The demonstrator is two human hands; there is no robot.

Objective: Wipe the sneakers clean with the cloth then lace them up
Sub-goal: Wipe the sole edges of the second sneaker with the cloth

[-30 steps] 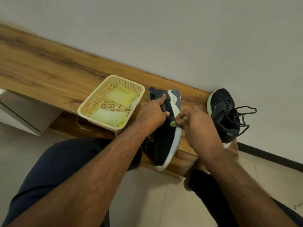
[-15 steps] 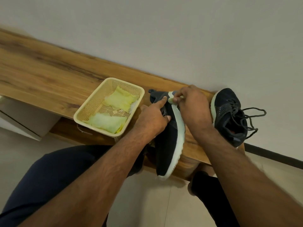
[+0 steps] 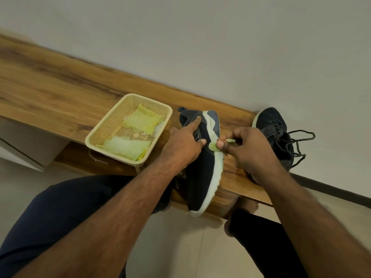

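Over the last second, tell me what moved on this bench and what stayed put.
The right hand, pinching the small green cloth, swept up the white sole edge toward the heel of the dark navy sneaker, then came back to mid-sole. The left hand kept its grip steadying that sneaker. The second, laced sneaker and the cream plastic basket of folded cloths stayed put.

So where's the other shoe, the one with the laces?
In the head view, the laced sneaker sits on the wooden bench by the wall, far right, just beyond the right hand.
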